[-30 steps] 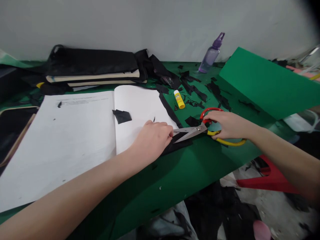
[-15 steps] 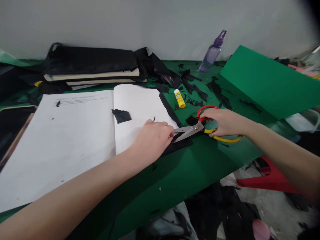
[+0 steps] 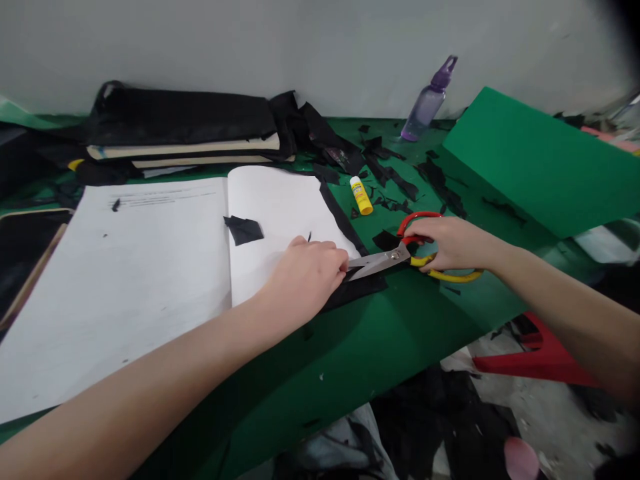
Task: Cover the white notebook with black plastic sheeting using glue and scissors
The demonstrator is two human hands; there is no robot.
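Observation:
An open book (image 3: 165, 267) with white pages lies on the green table, and black sheet material (image 3: 345, 220) edges its right page. My left hand (image 3: 313, 277) rests on that page's lower right corner, fingers curled at the black edge; what they pinch is hidden. In my right hand (image 3: 445, 243) are scissors (image 3: 395, 257) with one red and one yellow handle loop. Their blades point left, slightly apart, at the black material beside my left fingertips. A torn black scrap (image 3: 245, 230) lies across the right page near the fold.
Behind the book are black-covered books (image 3: 185, 120). A yellow glue stick (image 3: 361, 195) and black scraps (image 3: 387, 170) lie to its right, with a purple bottle (image 3: 427, 103) near the wall. A green board (image 3: 545, 160) is at right; a red stool (image 3: 540, 360) stands below.
The scissor blades have come closer together at the black edge. My left hand has hardly moved, and the view has shifted slightly.

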